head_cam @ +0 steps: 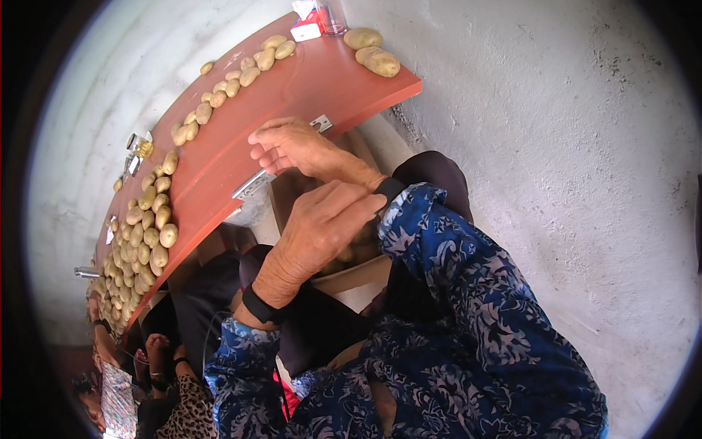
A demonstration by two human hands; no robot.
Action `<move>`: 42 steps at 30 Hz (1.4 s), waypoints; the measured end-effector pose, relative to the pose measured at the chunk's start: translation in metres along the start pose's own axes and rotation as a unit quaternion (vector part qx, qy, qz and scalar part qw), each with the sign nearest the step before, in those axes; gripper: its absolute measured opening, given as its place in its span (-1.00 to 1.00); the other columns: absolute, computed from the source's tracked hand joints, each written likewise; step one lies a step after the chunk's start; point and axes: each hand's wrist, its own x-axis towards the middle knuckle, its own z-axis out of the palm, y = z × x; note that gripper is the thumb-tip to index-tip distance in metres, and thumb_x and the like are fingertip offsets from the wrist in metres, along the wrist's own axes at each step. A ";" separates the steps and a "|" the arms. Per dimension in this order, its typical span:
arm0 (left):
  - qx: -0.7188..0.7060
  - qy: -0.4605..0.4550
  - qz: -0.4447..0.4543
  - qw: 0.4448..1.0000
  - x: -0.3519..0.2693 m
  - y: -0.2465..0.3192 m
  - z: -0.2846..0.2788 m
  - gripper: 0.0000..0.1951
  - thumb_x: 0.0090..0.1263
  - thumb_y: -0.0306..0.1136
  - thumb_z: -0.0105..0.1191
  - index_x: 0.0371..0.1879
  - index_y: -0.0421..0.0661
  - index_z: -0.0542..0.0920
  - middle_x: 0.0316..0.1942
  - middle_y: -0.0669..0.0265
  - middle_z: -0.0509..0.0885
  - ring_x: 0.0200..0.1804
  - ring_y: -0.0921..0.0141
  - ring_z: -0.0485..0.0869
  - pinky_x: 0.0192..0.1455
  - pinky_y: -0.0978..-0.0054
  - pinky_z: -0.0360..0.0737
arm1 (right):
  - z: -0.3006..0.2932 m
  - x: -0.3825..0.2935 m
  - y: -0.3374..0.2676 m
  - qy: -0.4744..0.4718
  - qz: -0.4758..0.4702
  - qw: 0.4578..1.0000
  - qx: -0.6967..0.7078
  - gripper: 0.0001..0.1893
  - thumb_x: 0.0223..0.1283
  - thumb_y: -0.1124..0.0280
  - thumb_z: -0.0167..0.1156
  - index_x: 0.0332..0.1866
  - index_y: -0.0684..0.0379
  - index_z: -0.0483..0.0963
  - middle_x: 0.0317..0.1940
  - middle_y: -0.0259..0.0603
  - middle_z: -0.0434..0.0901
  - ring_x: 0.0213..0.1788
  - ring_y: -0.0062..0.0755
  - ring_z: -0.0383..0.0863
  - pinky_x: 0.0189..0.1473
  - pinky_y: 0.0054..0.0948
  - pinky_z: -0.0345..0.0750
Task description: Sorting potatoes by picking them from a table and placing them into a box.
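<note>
My left hand (323,225) reaches across to my right wrist, its fingertips at the black wristband (390,188) there. Over the front edge of the red table, my right hand (288,145) is raised with its fingers loosely curled and nothing seen in it. Below both hands, a box (351,273) holding potatoes stands between the knees, partly hidden by my left hand and forearm. Beyond my right hand, a row of potatoes (218,99) runs along the table. Two larger potatoes (377,61) lie at its right end.
Many potatoes (143,252) cover the left part of the red table (219,159). A tissue box (307,27) and a clear glass (332,19) stand at the far right end, a glass jar (141,147) at the far edge. Other people sit at lower left. A wall rises on the right.
</note>
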 end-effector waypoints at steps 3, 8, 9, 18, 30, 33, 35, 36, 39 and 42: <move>-0.014 -0.013 0.000 1.000 -0.002 0.002 0.000 -0.66 0.01 -0.59 0.26 -0.16 -0.14 0.62 -0.31 0.28 0.53 -0.33 0.28 0.58 -0.35 0.36 0.56 | 0.000 -0.001 0.003 -0.003 0.001 1.000 0.004 -0.75 0.20 0.25 0.22 -0.20 0.24 0.50 -0.35 -0.20 0.58 -0.37 -0.48 0.56 -0.29 -0.47 0.57; -0.012 -0.023 0.007 1.000 -0.004 0.001 -0.002 -0.60 -0.03 -0.59 0.26 -0.12 -0.11 0.65 -0.32 0.31 0.51 -0.35 0.27 0.55 -0.31 0.37 0.55 | 0.003 -0.004 0.003 -0.017 0.005 1.000 0.001 -0.75 0.20 0.25 0.22 -0.22 0.24 0.50 -0.34 -0.19 0.57 -0.35 -0.47 0.56 -0.27 -0.46 0.57; -0.012 -0.023 0.007 1.000 -0.002 -0.001 -0.003 -0.60 -0.03 -0.59 0.26 -0.12 -0.11 0.65 -0.32 0.31 0.51 -0.35 0.27 0.55 -0.31 0.37 0.55 | 0.002 -0.004 0.003 -0.021 0.010 1.000 -0.009 -0.75 0.20 0.25 0.22 -0.22 0.24 0.50 -0.34 -0.19 0.57 -0.35 -0.46 0.56 -0.26 -0.45 0.56; -0.073 -0.034 0.004 0.997 0.007 -0.007 -0.005 -0.76 0.05 -0.52 0.26 -0.26 -0.11 0.65 -0.14 0.31 0.60 -0.15 0.22 0.62 -0.16 0.34 0.58 | 0.003 -0.003 0.008 -0.043 0.007 0.999 -0.027 -0.72 0.21 0.24 0.21 -0.19 0.27 0.50 -0.32 -0.17 0.57 -0.34 -0.45 0.55 -0.24 -0.45 0.56; -0.200 -0.045 -0.057 0.977 0.018 -0.013 0.000 -0.88 0.24 -0.48 0.17 -0.27 -0.16 0.58 -0.26 0.23 0.67 -0.21 0.20 0.64 -0.19 0.36 0.56 | -0.002 -0.008 0.018 -0.063 0.028 0.997 -0.045 -0.70 0.21 0.24 0.22 -0.17 0.30 0.48 -0.32 -0.16 0.57 -0.38 -0.48 0.54 -0.26 -0.48 0.56; -0.203 -0.055 -0.117 0.971 0.011 -0.012 -0.004 -0.89 0.26 -0.49 0.15 -0.26 -0.16 0.58 -0.32 0.23 0.67 -0.26 0.22 0.64 -0.22 0.38 0.55 | 0.006 -0.001 0.029 -0.057 0.038 0.997 -0.038 -0.71 0.20 0.24 0.22 -0.18 0.29 0.49 -0.33 -0.17 0.56 -0.39 -0.49 0.54 -0.26 -0.49 0.56; -0.197 -0.044 -0.168 0.965 0.009 -0.006 -0.008 -0.89 0.27 -0.50 0.13 -0.25 -0.16 0.57 -0.40 0.22 0.65 -0.33 0.23 0.64 -0.25 0.40 0.54 | 0.014 0.000 0.030 -0.065 0.051 0.996 -0.033 -0.71 0.20 0.24 0.22 -0.19 0.29 0.49 -0.34 -0.18 0.56 -0.38 -0.49 0.53 -0.26 -0.50 0.56; -0.200 -0.043 -0.164 0.965 0.012 -0.006 -0.005 -0.89 0.27 -0.50 0.13 -0.25 -0.16 0.57 -0.40 0.22 0.65 -0.33 0.23 0.64 -0.25 0.40 0.54 | 0.012 -0.005 0.024 -0.055 0.057 0.996 -0.039 -0.72 0.20 0.24 0.23 -0.21 0.28 0.50 -0.34 -0.19 0.56 -0.38 -0.50 0.53 -0.25 -0.51 0.56; -0.219 -0.027 -0.187 0.957 0.015 -0.005 0.001 -0.89 0.28 -0.51 0.13 -0.24 -0.16 0.57 -0.46 0.23 0.63 -0.39 0.24 0.63 -0.28 0.42 0.53 | 0.010 -0.017 0.009 -0.050 0.061 0.995 -0.055 -0.72 0.19 0.22 0.23 -0.23 0.26 0.50 -0.34 -0.20 0.56 -0.38 -0.52 0.53 -0.24 -0.52 0.55; -0.243 -0.033 -0.231 0.942 0.016 -0.002 0.002 -0.89 0.28 -0.53 0.12 -0.24 -0.15 0.57 -0.46 0.23 0.62 -0.41 0.25 0.63 -0.31 0.43 0.53 | 0.007 -0.018 0.007 -0.049 0.062 0.995 -0.065 -0.72 0.19 0.22 0.24 -0.22 0.26 0.51 -0.33 -0.21 0.57 -0.37 -0.54 0.54 -0.23 -0.52 0.55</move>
